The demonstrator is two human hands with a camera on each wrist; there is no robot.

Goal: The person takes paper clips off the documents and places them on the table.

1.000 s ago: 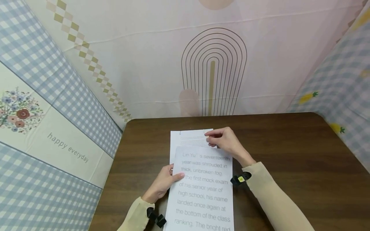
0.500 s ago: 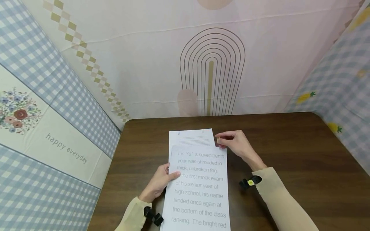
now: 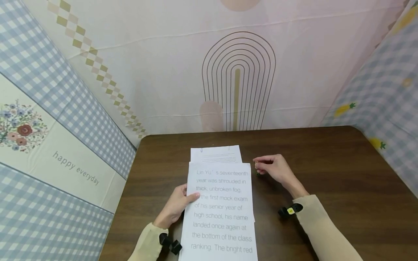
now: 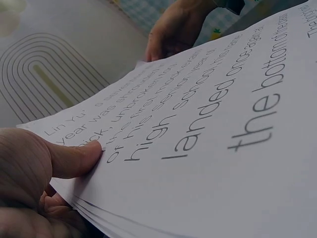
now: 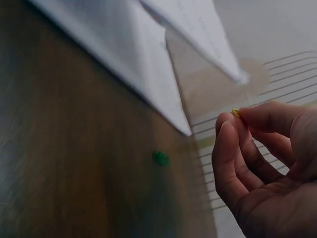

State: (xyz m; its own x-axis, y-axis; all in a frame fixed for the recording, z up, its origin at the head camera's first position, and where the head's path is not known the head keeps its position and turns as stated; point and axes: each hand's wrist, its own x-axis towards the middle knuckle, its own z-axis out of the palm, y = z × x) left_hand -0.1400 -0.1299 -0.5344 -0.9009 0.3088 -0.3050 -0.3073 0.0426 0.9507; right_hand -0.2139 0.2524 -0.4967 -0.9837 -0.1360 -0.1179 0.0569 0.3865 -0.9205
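Note:
My left hand grips a stack of printed sheets at its left edge. The thumb lies on top of the large text and the other fingers are beneath; in the left wrist view, several sheet edges fan slightly near the fingers. To the right of the stack, my right hand pinches a small yellow paper clip between thumb and fingertips, mostly covered by them. Behind the stack, another sheet with printed lines shows its top part, with a paper clip at its top left and another at its top right.
A small green object lies on the brown wooden table below my right hand; its kind is unclear. The table's far edge meets a patterned cloth backdrop, and checked cloth hangs at both sides.
My right hand has moved right and nearer, away from the rear sheet's top right corner, with the paper clip. My left hand and the stack have shifted left and slightly upward in view.

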